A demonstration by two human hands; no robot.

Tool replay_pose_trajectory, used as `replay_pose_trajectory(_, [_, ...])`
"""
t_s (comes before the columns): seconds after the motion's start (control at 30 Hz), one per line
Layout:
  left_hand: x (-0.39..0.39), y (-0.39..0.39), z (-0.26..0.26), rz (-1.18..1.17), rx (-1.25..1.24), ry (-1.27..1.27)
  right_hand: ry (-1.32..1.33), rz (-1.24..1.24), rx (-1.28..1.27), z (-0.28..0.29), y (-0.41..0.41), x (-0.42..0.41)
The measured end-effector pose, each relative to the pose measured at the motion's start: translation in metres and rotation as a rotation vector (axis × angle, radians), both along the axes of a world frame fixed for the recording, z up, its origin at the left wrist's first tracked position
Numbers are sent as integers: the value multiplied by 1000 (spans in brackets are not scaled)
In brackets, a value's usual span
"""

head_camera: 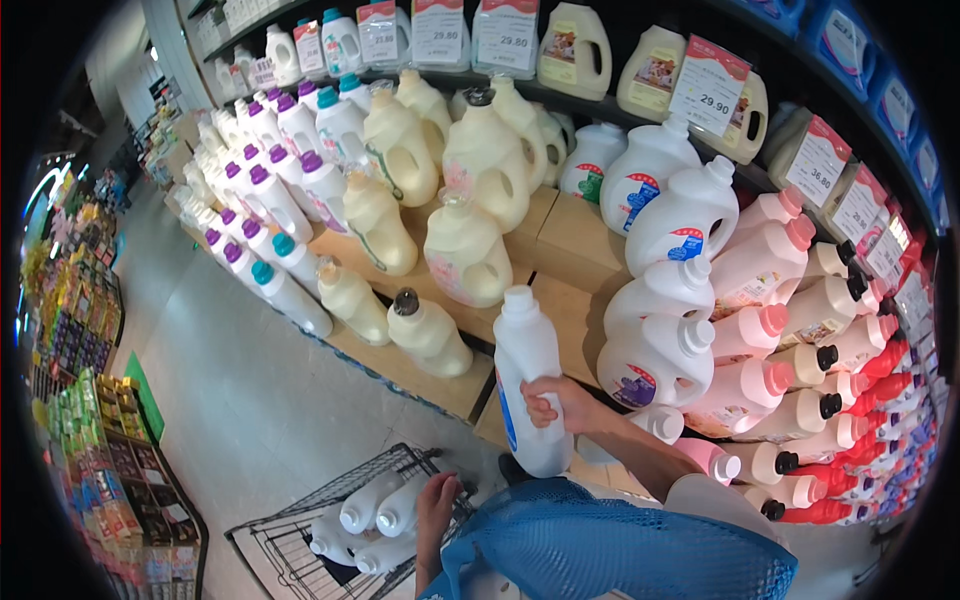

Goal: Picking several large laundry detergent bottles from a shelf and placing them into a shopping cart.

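A large white laundry detergent bottle with a white cap stands nearly upright in front of me. My right hand grips it by its side handle, and a blue label shows at its left edge. Lower down, my left hand hangs beside the wire shopping cart, with its fingers partly hidden from me. Whether it touches the cart's rim cannot be told. Several similar white bottles lie in the cart, their caps towards me.
Tan cardboard boxes carry cream bottles, white bottles with purple caps and pink bottles. Price cards line the shelf behind. Grey floor runs left of the display, towards another goods stand.
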State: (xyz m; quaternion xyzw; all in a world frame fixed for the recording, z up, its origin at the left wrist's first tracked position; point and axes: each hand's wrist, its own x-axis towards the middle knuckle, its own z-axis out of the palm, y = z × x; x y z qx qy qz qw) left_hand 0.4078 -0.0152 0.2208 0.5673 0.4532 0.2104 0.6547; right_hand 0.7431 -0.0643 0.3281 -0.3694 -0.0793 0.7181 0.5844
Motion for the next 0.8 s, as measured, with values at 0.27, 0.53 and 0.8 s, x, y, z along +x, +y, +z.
replay_pose_trajectory(0.27, [-44,-18,-24,-24,-52,61,-68,62,-147,-65,-30,-48])
replay_pose_trajectory(0.53, [-79,-30,-40,-23,-17,198,-236,-85,-109,-70,-32,-48])
replay_pose_trajectory(0.8, [-78,-27,-36,-42,-46,178,-379,-234,-29,-128,-47,-46])
